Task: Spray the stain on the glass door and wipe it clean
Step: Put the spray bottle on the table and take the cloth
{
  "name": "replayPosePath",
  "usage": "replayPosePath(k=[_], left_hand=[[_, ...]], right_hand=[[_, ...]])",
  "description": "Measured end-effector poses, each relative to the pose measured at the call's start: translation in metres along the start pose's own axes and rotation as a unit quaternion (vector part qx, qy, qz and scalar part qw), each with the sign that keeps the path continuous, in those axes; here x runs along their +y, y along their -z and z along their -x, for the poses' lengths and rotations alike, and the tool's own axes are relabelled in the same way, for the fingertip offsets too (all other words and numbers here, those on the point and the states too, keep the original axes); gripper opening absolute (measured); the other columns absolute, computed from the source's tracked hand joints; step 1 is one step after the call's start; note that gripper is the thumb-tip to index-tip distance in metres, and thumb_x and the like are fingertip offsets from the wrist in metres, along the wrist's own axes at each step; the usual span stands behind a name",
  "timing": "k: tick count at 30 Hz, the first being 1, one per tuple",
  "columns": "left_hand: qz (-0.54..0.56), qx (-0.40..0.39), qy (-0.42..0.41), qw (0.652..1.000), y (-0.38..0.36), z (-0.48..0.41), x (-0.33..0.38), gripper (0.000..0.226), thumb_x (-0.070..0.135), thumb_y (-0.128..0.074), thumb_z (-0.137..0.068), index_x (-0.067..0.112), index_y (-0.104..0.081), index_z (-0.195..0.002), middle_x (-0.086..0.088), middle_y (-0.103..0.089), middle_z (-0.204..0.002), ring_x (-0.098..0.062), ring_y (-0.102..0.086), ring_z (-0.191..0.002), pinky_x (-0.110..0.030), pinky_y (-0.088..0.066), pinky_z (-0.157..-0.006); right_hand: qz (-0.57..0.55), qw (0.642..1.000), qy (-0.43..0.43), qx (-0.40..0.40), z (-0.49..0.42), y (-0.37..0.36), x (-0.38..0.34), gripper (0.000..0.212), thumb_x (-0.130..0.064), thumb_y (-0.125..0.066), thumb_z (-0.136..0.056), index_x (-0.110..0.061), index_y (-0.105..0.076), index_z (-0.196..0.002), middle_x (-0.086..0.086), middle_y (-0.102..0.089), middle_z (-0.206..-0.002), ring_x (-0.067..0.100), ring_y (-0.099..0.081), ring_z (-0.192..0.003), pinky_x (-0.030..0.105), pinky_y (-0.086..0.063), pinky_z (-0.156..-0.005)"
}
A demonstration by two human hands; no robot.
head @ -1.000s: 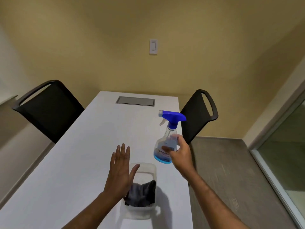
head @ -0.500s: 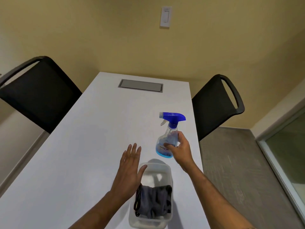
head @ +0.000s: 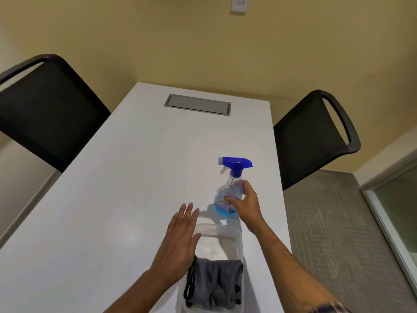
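Note:
A clear spray bottle (head: 228,188) with a blue trigger head and a little blue liquid stands upright on the white table (head: 126,199). My right hand (head: 247,203) is wrapped around its lower body. My left hand (head: 180,240) hovers flat with fingers spread, beside the left rim of a clear plastic tub (head: 216,240). A grey cloth (head: 216,283) lies crumpled in the near half of that tub. A strip of the glass door (head: 399,204) shows at the right edge; no stain is visible on it.
Two black chairs flank the table, one at the left (head: 45,109) and one at the right (head: 316,136). A grey cable hatch (head: 197,105) is set into the far end. Grey carpet (head: 334,233) lies between the table and the door. A light switch (head: 238,3) is on the yellow wall.
The view has tilted down and moved closer to the table. The bottle was lifted off the table a second ago and now rests on it, still in my right hand. My left hand stays open.

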State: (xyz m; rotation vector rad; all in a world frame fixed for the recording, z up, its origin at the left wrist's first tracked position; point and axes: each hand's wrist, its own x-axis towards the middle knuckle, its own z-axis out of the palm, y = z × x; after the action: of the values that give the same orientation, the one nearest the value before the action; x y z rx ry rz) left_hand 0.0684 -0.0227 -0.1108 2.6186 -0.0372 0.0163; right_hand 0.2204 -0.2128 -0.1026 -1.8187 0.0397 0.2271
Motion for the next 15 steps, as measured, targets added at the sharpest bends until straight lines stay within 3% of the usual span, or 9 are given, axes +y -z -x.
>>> replayPosePath(k=[4,9,15], left_hand=[[0.01,-0.011,0.0,1.0,0.0007,0.0025,0.0011,0.059,0.037,-0.027,-0.111,0.036,0.015,-0.153,0.013,0.026,-0.164,-0.003,0.027,-0.153,-0.017,0.019,-0.123],[0.016,-0.032,0.003,0.999,0.0013,0.0038,0.0044,0.06,0.039,-0.03,-0.111,0.041,0.017,-0.148,0.022,0.032,-0.155,0.009,0.033,-0.142,-0.008,0.025,-0.115],[0.017,-0.064,0.004,0.998,0.0006,0.0107,0.0034,0.065,0.046,-0.032,-0.109,0.037,0.01,-0.158,0.016,0.022,-0.167,0.001,0.024,-0.154,-0.014,0.018,-0.122]], right_hand=[[0.002,1.0,-0.009,-0.006,-0.0018,-0.0025,0.0061,0.045,-0.006,-0.078,-0.089,-0.021,-0.055,-0.124,-0.004,-0.063,-0.123,0.02,-0.062,-0.116,0.038,-0.054,-0.1],[0.006,1.0,-0.017,-0.007,-0.0021,-0.0054,0.0105,0.045,-0.006,-0.078,-0.089,-0.016,-0.055,-0.127,0.001,-0.063,-0.127,0.023,-0.061,-0.118,0.04,-0.054,-0.101],[0.004,1.0,-0.024,0.0,-0.0022,-0.0047,0.0117,0.045,-0.008,-0.077,-0.09,-0.021,-0.054,-0.126,-0.003,-0.062,-0.125,0.021,-0.06,-0.116,0.041,-0.053,-0.102]])
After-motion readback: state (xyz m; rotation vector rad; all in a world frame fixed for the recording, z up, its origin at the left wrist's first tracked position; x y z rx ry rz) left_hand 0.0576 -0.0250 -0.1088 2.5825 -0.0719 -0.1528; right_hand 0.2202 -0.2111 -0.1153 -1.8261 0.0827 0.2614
